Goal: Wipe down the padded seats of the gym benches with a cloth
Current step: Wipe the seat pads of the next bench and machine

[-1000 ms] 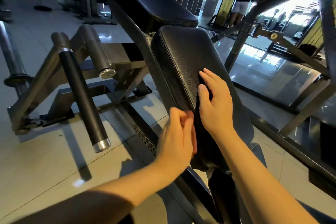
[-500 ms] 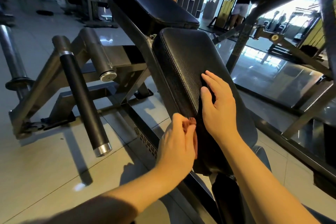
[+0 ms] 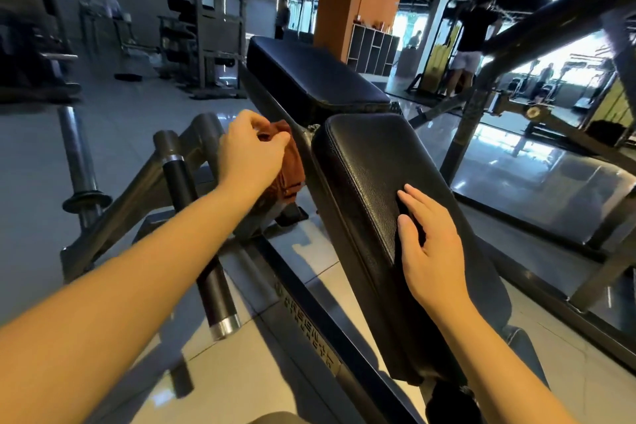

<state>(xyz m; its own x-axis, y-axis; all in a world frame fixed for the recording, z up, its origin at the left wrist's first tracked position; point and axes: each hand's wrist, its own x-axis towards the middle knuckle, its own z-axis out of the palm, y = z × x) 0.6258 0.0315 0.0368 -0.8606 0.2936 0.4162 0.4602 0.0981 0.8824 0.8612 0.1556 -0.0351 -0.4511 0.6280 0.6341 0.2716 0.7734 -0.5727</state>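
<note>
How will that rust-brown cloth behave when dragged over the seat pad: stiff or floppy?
Probably floppy: the rust-brown cloth hangs in bunched folds below the left hand that pinches it. Likely light, since a fingertip grip alone carries it. It may drag and crumple rather than glide, as the seat pad looks grained.

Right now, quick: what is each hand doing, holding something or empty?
Left hand: grips the rust-brown cloth, just left of the seat pad.
Right hand: open, fingers resting flat on the seat pad, holding nothing.
</note>
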